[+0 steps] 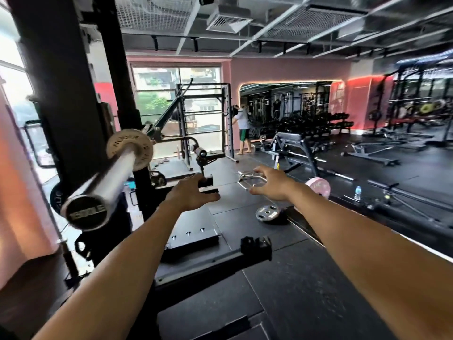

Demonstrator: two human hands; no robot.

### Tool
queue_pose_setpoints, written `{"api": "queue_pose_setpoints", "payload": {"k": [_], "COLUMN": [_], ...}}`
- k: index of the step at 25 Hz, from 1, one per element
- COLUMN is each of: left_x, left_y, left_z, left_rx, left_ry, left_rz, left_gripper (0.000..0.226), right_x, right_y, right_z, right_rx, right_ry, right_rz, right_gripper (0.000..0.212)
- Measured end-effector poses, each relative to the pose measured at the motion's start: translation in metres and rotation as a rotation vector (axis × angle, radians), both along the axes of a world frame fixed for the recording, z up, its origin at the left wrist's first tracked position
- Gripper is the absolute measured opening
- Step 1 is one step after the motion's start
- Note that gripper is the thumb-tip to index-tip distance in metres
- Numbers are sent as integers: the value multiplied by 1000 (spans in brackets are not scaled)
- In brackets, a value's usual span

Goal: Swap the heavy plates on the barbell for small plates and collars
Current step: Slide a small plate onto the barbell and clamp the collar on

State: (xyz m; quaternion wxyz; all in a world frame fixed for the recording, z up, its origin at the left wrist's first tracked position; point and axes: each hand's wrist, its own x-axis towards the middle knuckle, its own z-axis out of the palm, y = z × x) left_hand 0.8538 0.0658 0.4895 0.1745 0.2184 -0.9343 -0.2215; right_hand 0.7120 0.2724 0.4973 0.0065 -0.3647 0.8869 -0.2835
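A gym room seen from a person's head, looking forward and down over two bare outstretched arms. The black rubber tiled floor (282, 285) fills the lower half. At the left stands a tall black steel squat rack upright (61, 94), blurred by motion.

A long silver steel barbell (105, 182) rests on the rack and points toward the camera. Its near sleeve is bare, and its round end cap fills the lower left. Farther along the sleeve, against the shoulder of the bar, sits one small pale grey round plate (131, 149). No collar can be made out on the sleeve.

Ahead on the floor, near the middle of the room, stands a black padded adjustable bench (294, 141). Beside the right forearm, a pale pink round plate (318, 186) stands on its edge on the floor. Nearer the camera, between the two arms, a small dark grey round plate (268, 212) lies flat on the floor, well apart from the barbell.

The left hand (190, 193) reaches forward in the air just right of the rack, its fingers spread and loose, holding nothing. The right hand (270, 181) is also stretched forward, above the floor, fingers relaxed and slightly curved, holding nothing. Neither hand touches the barbell or any plate.

A clear plastic water bottle (358, 192) stands on the floor at the right.
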Motion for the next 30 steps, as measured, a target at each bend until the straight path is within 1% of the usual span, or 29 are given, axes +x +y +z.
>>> {"api": "queue_pose_setpoints", "payload": {"k": [1, 4, 8, 11, 15, 19, 21, 25, 28, 30], "left_x": [-17, -65, -113, -148, -195, -248, -277, -324, -353, -366], "left_y": [9, 31, 37, 34, 14, -14, -30, -53, -67, -73], "left_z": [0, -8, -22, -43, -89, -150, -189, -269, -328, -362], "left_rx": [-1, -19, -11, 13, 61, 146, 161, 214, 239, 256], "left_ry": [-20, 9, -6, -47, -121, -248, -322, -452, -550, -598], "left_rz": [-9, -15, 9, 18, 25, 2, -6, 0, -3, -27], "left_gripper": [79, 75, 76, 75, 74, 69, 67, 72, 83, 79], "right_x": [-15, -60, -102, -137, -180, -229, -255, -292, -317, -329], "right_y": [9, 34, 45, 38, 15, -21, -46, -84, -111, -125], "right_z": [-2, -11, -31, -60, -103, -155, -193, -266, -316, -347], "right_rx": [5, 38, 96, 135, 200, 275, 321, 395, 452, 484], "right_ry": [-2, -1, -4, -71, -99, -161, -214, -307, -367, -404], "right_rz": [-10, -14, -13, -14, -29, -36, -37, -21, -9, -5], "right_gripper": [77, 77, 75, 76, 74, 72, 71, 65, 59, 58]}}
